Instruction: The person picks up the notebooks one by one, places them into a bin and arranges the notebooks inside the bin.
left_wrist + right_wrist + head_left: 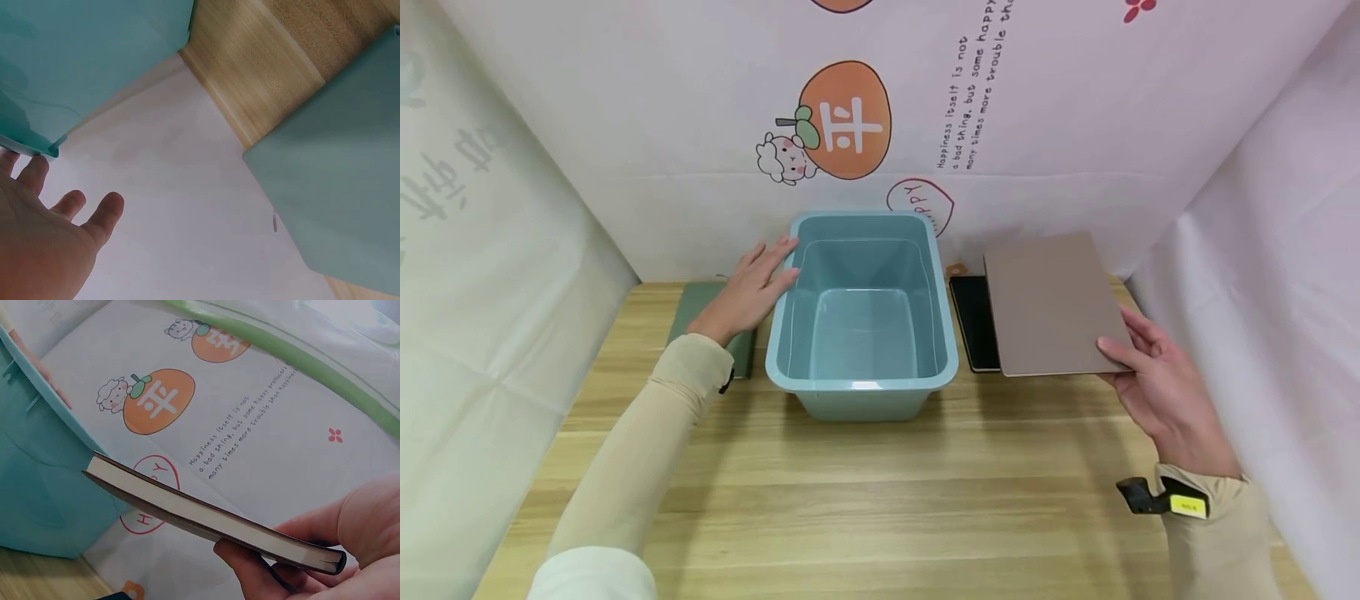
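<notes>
In the head view my right hand point(1176, 404) grips a brown hardcover notebook point(1052, 304) by its near right corner, thumb on top and fingers underneath. Edge-on in the right wrist view, the notebook point(206, 515) shows cream pages between dark covers, held up beside the tub. My left hand point(748, 287) rests its fingertips on the left rim of a blue plastic tub point(779, 342), fingers spread and nearly straight. The tub's inside is bare. A black notebook point(973, 323) lies right of the tub, partly hidden under the brown one. Below my left wrist lies a green notebook point(696, 302).
All stands on a wood-grain table point(850, 500). A white printed cloth point(700, 92) rises behind it as a back wall, and more white cloth hangs at the left point(490, 275) and right point(1277, 275). The tub occupies the back middle, near the back wall.
</notes>
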Available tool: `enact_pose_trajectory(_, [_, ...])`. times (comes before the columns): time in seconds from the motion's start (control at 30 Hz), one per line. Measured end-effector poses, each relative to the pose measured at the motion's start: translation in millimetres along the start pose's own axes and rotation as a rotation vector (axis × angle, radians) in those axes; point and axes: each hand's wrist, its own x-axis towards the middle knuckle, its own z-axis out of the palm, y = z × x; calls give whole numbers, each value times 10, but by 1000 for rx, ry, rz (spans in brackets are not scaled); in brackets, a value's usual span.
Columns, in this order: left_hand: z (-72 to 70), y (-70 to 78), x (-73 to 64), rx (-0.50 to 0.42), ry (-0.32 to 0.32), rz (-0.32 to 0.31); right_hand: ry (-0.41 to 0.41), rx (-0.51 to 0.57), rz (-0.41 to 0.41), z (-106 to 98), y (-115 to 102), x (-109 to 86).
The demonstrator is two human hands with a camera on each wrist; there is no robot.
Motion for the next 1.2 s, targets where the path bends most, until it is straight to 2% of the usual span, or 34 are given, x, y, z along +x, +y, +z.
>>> enact_pose_trajectory(0.27, [20, 9, 13, -9, 3, -4, 27, -49, 8, 148, -96, 133])
enact_pose_trajectory(0.47, [29, 14, 14, -3, 3, -4, 36, -42, 34, 256, -166, 225])
enact_pose_trajectory(0.63, [29, 9, -3, -9, 6, -3, 41, -49, 22, 377, -226, 306])
enact_pose_trajectory(0.9, [22, 0, -3, -7, 5, 3, 16, 12, -8, 571, -340, 437])
enact_pose_trajectory(1.2, [21, -1, 0, -9, 3, 2, 11, 55, -6, 760, -395, 508])
